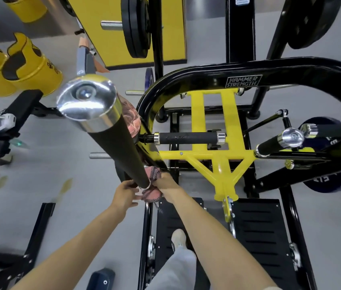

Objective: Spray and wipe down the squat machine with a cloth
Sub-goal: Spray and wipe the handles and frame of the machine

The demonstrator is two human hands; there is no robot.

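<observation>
Wiping underway: our right hand [165, 182] clutches the cloth [154, 196] round the handle [119, 151] base, left hand [125, 194] grip unclear; next we slide upward.

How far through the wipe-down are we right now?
Done: cannot tell; no surface shows wet marks. In hand: the right hand holds the pink cloth around the lower end of the long black handle, left hand beside it. Probably remaining: short foam grip, yellow frame, footplate.

Hands [125, 193] [166, 183], cloth [152, 197] at handle [121, 147] base
</observation>
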